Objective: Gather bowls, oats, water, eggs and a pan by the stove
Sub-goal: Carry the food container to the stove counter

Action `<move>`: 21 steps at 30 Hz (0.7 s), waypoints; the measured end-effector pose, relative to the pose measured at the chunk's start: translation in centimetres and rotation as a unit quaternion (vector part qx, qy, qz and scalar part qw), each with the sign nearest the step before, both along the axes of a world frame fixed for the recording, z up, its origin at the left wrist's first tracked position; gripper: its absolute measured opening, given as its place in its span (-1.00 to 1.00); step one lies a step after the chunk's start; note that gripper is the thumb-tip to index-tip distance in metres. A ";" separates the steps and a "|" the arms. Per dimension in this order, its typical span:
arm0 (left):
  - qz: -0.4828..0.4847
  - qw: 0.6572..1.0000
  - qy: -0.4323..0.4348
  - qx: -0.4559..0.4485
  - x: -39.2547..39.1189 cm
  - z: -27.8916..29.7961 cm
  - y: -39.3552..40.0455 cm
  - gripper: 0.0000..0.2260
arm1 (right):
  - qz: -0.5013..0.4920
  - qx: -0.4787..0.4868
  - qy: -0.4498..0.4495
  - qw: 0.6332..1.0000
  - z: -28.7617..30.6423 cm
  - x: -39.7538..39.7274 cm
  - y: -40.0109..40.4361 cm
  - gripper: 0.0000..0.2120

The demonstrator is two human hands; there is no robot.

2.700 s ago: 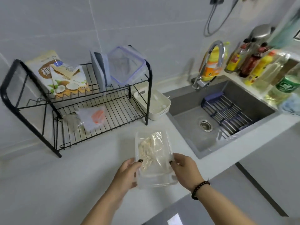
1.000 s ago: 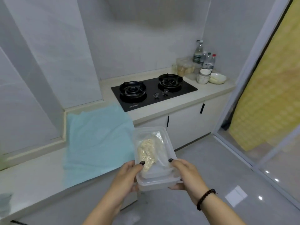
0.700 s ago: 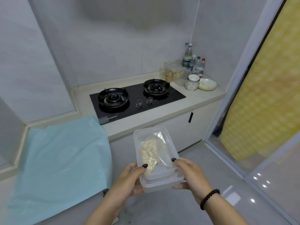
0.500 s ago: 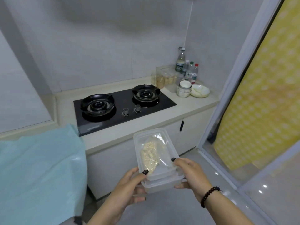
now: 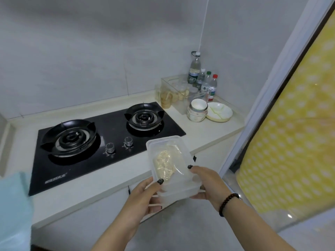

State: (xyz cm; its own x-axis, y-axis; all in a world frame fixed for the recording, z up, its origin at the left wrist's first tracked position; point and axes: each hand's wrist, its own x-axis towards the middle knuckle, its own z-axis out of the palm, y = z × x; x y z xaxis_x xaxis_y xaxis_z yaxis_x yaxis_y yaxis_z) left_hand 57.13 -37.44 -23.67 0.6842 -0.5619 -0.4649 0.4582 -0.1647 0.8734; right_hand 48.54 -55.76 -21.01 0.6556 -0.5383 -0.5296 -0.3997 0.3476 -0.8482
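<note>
From the head view, both hands carry a stack of clear plastic containers (image 5: 174, 171) above the front edge of the surface (image 5: 112, 180), right of the black stove (image 5: 101, 142). The left hand (image 5: 145, 198) and right hand (image 5: 208, 183) each curl around a side, thumbs pressing on a bag of oats (image 5: 166, 160) lying in the top container. Stacked bowls (image 5: 197, 110) stand near the bottles (image 5: 201, 78) in the far corner.

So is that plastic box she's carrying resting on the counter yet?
Apart. The head view shows the plastic box held up by the left hand and right hand, its near end hanging past the counter edge over the floor.
</note>
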 end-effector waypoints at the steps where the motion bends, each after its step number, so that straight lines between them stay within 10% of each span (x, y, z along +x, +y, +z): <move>1: 0.002 1.000 -0.002 0.000 1.3 -0.4 -1.4 -0.69 | 0.000 0.000 0.005 1.000 0.0 1.3 -1.4 -0.71; 21: 0.039 0.997 0.021 0.058 20.8 -5.2 -29.3 -0.81 | -0.036 0.175 0.033 0.983 -7.7 21.0 -28.4 -0.79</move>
